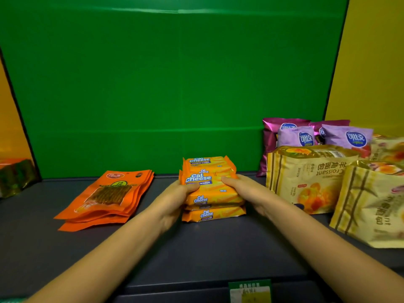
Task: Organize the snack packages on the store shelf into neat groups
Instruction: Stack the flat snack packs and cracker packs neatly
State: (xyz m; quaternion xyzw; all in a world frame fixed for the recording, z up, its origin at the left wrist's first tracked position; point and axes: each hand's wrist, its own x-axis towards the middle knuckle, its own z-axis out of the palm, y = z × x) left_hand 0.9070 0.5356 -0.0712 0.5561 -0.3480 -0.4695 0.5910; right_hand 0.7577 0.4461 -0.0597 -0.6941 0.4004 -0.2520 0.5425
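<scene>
Your dark matte shelf backs onto a smooth green panel. Mid-shelf, your left hand and right hand grip the stacked glossy wafer packs from both sides. Flat orange pouches sit left, crinkly croissant bags right.

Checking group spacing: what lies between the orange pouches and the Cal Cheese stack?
Head view: just bare shelf and the left hand gripping the Cal Cheese stack; the orange pouches lie apart.
</scene>
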